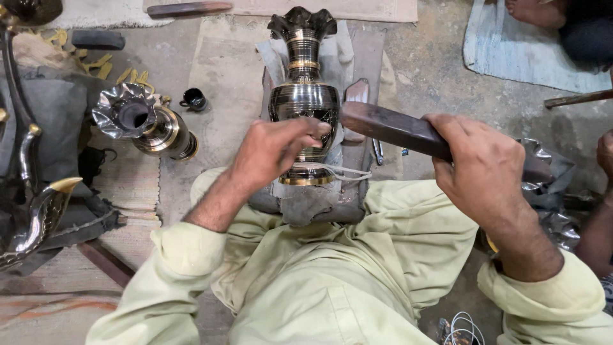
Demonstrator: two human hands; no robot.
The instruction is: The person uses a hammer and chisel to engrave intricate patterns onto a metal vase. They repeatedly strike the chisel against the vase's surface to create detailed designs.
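Note:
A dark brass vase [303, 76] with gold bands and a fluted rim lies on a grey padded rest between my knees, its base tied with white cord. My left hand [274, 148] presses against the vase's belly, fingers pinched as if on a small tool that I cannot make out. My right hand [480, 167] grips a dark wooden block [393, 129] like a mallet, its end close to the vase's right side.
A second vase [143, 122] lies on its side at the left, next to a small black cup [193, 99]. Metal pieces sit on dark cloth at far left. Another person's foot [536, 11] and arm [597, 223] show at the right. Wire coils [463, 329] lie below.

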